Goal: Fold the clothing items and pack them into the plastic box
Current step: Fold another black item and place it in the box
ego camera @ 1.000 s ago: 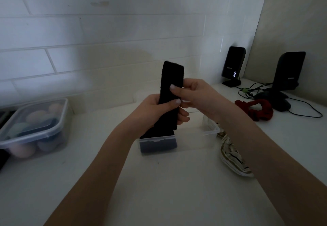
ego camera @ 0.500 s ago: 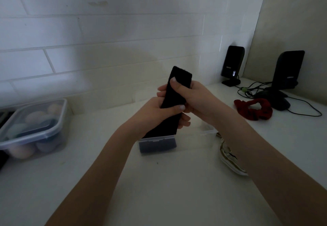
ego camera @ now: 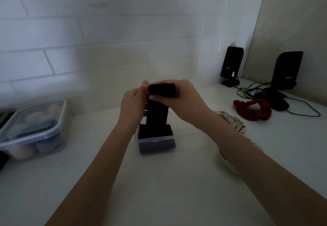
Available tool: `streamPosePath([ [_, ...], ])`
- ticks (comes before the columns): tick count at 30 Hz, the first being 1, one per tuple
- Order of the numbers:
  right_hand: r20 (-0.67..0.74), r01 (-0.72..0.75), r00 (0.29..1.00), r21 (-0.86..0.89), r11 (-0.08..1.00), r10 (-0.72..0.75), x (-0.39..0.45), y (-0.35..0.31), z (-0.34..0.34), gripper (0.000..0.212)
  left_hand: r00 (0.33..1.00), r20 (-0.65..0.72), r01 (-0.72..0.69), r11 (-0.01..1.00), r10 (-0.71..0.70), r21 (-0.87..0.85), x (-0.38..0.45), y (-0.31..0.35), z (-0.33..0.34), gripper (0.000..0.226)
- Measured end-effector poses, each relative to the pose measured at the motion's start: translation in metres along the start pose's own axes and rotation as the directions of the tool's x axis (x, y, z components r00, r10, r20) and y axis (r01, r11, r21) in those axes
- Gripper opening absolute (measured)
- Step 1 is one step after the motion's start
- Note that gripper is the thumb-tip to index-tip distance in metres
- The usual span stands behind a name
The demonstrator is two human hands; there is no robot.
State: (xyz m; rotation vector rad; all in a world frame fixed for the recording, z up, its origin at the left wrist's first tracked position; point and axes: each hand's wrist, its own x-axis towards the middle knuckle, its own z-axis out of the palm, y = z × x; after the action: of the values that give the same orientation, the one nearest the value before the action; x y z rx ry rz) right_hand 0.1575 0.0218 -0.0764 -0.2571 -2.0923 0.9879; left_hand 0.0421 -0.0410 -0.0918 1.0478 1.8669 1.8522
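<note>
Landmark: the box [ego camera: 155,140], a small clear plastic box on the tabletop [ego camera: 159,190]; every place below is given from it.
Left of the box: a lidded tub [ego camera: 33,128] with rounded pale things inside, well apart and not part of the fold.
Left hand [ego camera: 131,108]: above the box's left side, grip closed on the left edge of the black cloth [ego camera: 157,114].
Black cloth: a narrow strip hanging upright, its lower end down inside the box on dark fabric already there, its top end turned over at the hands.
Right hand [ego camera: 184,98]: above and just right of the box, grip closed over the turned-over top of the cloth.
Right of the box: a striped cloth [ego camera: 231,123] lies near, partly under the right forearm; a red scrunchie [ego camera: 252,110] lies farther right, both not yet packed.
Doing the fold well: I would keep both edges lined up, bring the top straight down over the hanging part, and press each layer flat so the bundle matches the box's width.
Risk: a loose fold may spring open or catch the rim.
</note>
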Motion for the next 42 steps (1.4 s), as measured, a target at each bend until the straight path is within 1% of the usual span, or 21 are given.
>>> streamPosePath([
  [1, -0.036, -0.021, 0.999, 0.013, 1.000, 0.022, 0.001, 0.000, 0.000, 0.023, 0.999, 0.023, 0.025, 0.999, -0.026, 0.035, -0.001, 0.002, 0.003, 0.026],
  [2, -0.070, -0.049, 0.996, 0.026, 0.998, 0.051, 0.002, 0.001, -0.001, 0.022, 0.999, -0.005, 0.046, 0.998, -0.046, 0.052, -0.002, 0.005, 0.005, 0.029],
  [3, -0.092, -0.077, 0.992, 0.042, 0.996, 0.081, 0.003, 0.002, -0.002, 0.023, 0.997, 0.019, 0.074, 0.997, -0.075, 0.028, -0.002, 0.006, 0.007, 0.036],
  [4, -0.108, -0.099, 0.989, 0.063, 0.993, 0.106, 0.004, 0.004, -0.004, 0.026, 0.988, 0.090, 0.134, 0.987, -0.127, -0.083, -0.003, 0.009, 0.007, 0.045],
  [5, -0.120, -0.112, 0.985, 0.092, 0.990, 0.122, 0.004, 0.006, -0.006, 0.027, 0.963, 0.186, 0.226, 0.961, -0.196, -0.162, -0.002, 0.010, 0.006, 0.053],
  [6, -0.136, -0.115, 0.982, 0.124, 0.986, 0.131, 0.004, 0.008, -0.009, 0.027, 0.931, 0.287, 0.288, 0.938, -0.227, -0.192, -0.003, 0.010, 0.004, 0.058],
  [7, -0.153, -0.110, 0.979, 0.145, 0.983, 0.132, 0.004, 0.009, -0.011, 0.026, 0.901, 0.372, 0.311, 0.930, -0.223, -0.196, -0.003, 0.009, 0.003, 0.059],
  [8, -0.169, -0.106, 0.977, 0.158, 0.982, 0.133, 0.004, 0.011, -0.013, 0.025, 0.886, 0.421, 0.289, 0.942, -0.195, -0.172, -0.003, 0.009, 0.003, 0.053],
  [11, -0.170, -0.097, 0.976, 0.236, 0.967, 0.139, 0.004, 0.015, -0.017, 0.020, 0.868, 0.493, 0.149, 0.980, -0.063, -0.136, -0.010, 0.006, 0.000, 0.021],
  [14, -0.108, -0.102, 0.985, 0.259, 0.961, 0.133, 0.005, 0.015, -0.018, 0.024, 0.889, 0.457, 0.106, 0.978, -0.011, -0.181, -0.009, 0.002, -0.001, 0.014],
  [16, -0.036, -0.097, 0.994, 0.164, 0.982, 0.104, 0.005, 0.016, -0.019, 0.031, 0.914, 0.404, 0.073, 0.974, 0.021, -0.216, -0.007, 0.001, -0.001, 0.013],
  [18, 0.014, -0.077, 0.997, 0.095, 0.992, 0.076, 0.005, 0.017, -0.018, 0.027, 0.924, 0.380, 0.071, 0.964, 0.033, -0.257, -0.004, 0.001, -0.003, 0.015],
  [20, 0.018, -0.050, 0.999, 0.108, 0.993, 0.048, 0.004, 0.019, -0.018, 0.026, 0.922, 0.386, 0.086, 0.956, 0.030, -0.281, -0.004, 0.002, -0.003, 0.017],
  [23, 0.021, 0.001, 1.000, 0.116, 0.993, -0.004, 0.004, 0.020, -0.017, 0.040, 0.917, 0.398, 0.098, 0.950, 0.029, -0.295, -0.005, 0.003, -0.004, 0.019],
  [25, 0.040, 0.023, 0.999, 0.150, 0.988, -0.029, 0.004, 0.020, -0.017, 0.044, 0.911, 0.411, 0.101, 0.949, 0.032, -0.299, -0.005, 0.003, -0.004, 0.024],
  [27, 0.063, 0.013, 0.998, 0.193, 0.981, -0.025, 0.004, 0.020, -0.018, 0.043, 0.907, 0.419, 0.107, 0.945, 0.034, -0.310, -0.006, 0.005, -0.003, 0.029],
  [33, 0.110, -0.039, 0.994, 0.252, 0.967, 0.012, 0.009, 0.031, -0.019, 0.060, 0.891, 0.453, 0.153, 0.930, 0.016, -0.334, -0.006, 0.004, -0.002, 0.030],
  [34, 0.107, -0.046, 0.994, 0.241, 0.969, 0.021, 0.009, 0.031, -0.019, 0.058, 0.891, 0.454, 0.158, 0.929, 0.012, -0.333, -0.005, 0.003, -0.002, 0.030],
  [37, 0.116, -0.044, 0.993, 0.156, 0.987, 0.026, 0.005, 0.023, -0.020, 0.031, 0.891, 0.454, 0.174, 0.922, 0.002, -0.345, -0.005, 0.002, -0.001, 0.031],
  [38, 0.111, -0.032, 0.994, 0.128, 0.991, 0.017, 0.003, 0.022, -0.020, 0.027, 0.890, 0.456, 0.184, 0.916, -0.002, -0.356, -0.005, 0.001, -0.001, 0.031],
  [42, 0.051, 0.041, 0.998, 0.007, 0.999, -0.042, 0.003, 0.022, -0.020, 0.025, 0.888, 0.459, 0.255, 0.861, -0.028, -0.440, -0.003, 0.001, -0.001, 0.033],
])
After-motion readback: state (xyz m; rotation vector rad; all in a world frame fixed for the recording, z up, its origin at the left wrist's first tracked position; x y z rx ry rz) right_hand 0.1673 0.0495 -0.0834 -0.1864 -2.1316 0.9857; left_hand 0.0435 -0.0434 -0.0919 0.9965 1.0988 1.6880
